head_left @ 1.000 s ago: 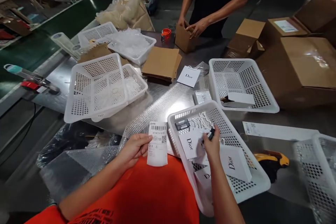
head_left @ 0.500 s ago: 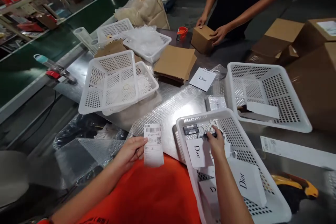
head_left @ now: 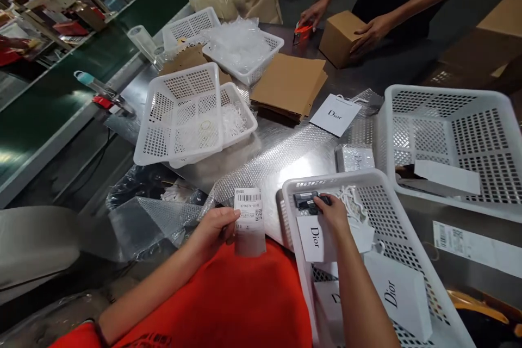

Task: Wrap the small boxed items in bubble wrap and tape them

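Note:
A printed label (head_left: 249, 228) with a barcode is pinched in my left hand (head_left: 218, 227), just left of the basket. My right hand (head_left: 334, 213) reaches into the near white plastic basket (head_left: 373, 178). Its fingers close on a small black box (head_left: 321, 204), partly hidden by them. Other small dark boxes (head_left: 305, 197) lie against it at the basket's far left corner. Below the hand, a white Dior paper bag (head_left: 312, 239) lies flat, and a larger Dior bag (head_left: 395, 293) rests farther right. White cord handles (head_left: 351, 201) show beside the fingers.
Across the table, a co-worker's hands touch a brown carton (head_left: 340, 41) and an orange tape dispenser (head_left: 302, 32). Flat cardboard (head_left: 289, 84), a Dior bag (head_left: 335, 114) and a wrapped box (head_left: 355, 159) lie mid-table. Another basket (head_left: 448, 92) stands right; stacked baskets (head_left: 179, 114) stand left.
My right hand has moved left with the black box, to the small dark boxes. A co-worker's hand has gone from the carton to the tape dispenser. My left hand still holds the label.

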The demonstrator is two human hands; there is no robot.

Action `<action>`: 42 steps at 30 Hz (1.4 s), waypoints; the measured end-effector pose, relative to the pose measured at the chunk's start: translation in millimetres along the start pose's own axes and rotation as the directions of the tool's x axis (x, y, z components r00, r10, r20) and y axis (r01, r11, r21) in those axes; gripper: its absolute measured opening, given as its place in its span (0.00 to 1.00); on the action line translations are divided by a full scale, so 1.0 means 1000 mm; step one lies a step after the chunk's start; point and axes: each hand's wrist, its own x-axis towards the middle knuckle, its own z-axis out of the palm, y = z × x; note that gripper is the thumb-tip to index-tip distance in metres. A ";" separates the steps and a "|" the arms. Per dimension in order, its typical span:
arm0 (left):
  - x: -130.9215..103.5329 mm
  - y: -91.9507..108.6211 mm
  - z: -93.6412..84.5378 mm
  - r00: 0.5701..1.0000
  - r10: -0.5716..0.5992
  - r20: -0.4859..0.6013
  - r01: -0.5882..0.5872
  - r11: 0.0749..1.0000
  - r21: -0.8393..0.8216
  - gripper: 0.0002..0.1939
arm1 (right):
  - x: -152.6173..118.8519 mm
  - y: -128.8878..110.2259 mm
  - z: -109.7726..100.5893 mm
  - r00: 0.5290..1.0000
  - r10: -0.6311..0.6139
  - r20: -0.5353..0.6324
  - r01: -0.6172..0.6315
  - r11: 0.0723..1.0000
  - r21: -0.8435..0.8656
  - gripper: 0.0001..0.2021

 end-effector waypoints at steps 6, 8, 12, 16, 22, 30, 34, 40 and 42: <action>0.002 -0.007 -0.003 0.998 0.055 0.013 -0.055 0.997 0.062 0.22 | -0.006 -0.006 0.001 0.999 -0.045 0.023 0.049 0.965 -0.256 0.23; 0.001 -0.009 -0.004 0.982 0.185 0.028 -0.186 0.964 0.192 0.15 | -0.016 -0.006 0.000 0.989 -0.135 -0.053 0.109 0.935 -0.337 0.27; -0.001 -0.014 -0.003 0.738 0.637 0.225 -0.629 0.526 0.572 0.11 | -0.045 -0.001 -0.007 0.966 -0.196 -0.170 0.147 0.953 -0.264 0.29; 0.003 -0.020 -0.001 0.592 0.725 0.352 -0.694 0.236 0.680 0.14 | -0.079 0.007 -0.021 0.965 -0.130 -0.229 0.098 0.985 -0.145 0.28; 0.008 -0.014 0.006 0.744 0.628 0.229 -0.595 0.467 0.654 0.10 | -0.122 0.023 -0.030 0.956 -0.061 -0.286 0.027 0.992 -0.120 0.29; 0.051 -0.020 0.005 0.892 0.433 0.129 -0.406 0.644 0.649 0.07 | -0.178 0.030 -0.044 0.864 -0.151 -0.481 0.010 0.959 -0.285 0.29; 0.079 -0.035 0.003 0.959 0.255 0.124 -0.283 0.841 0.461 0.20 | -0.219 0.051 -0.073 0.633 -0.124 -0.764 -0.237 0.909 -0.344 0.37; 0.088 -0.042 0.017 0.964 0.133 0.229 -0.217 0.891 0.398 0.21 | -0.249 0.094 -0.079 0.633 0.606 -0.482 -0.389 0.787 0.478 0.46; 0.092 -0.043 0.025 0.960 0.098 0.261 -0.202 0.890 0.408 0.15 | -0.249 0.098 -0.074 0.676 0.647 -0.351 -0.329 0.693 0.642 0.39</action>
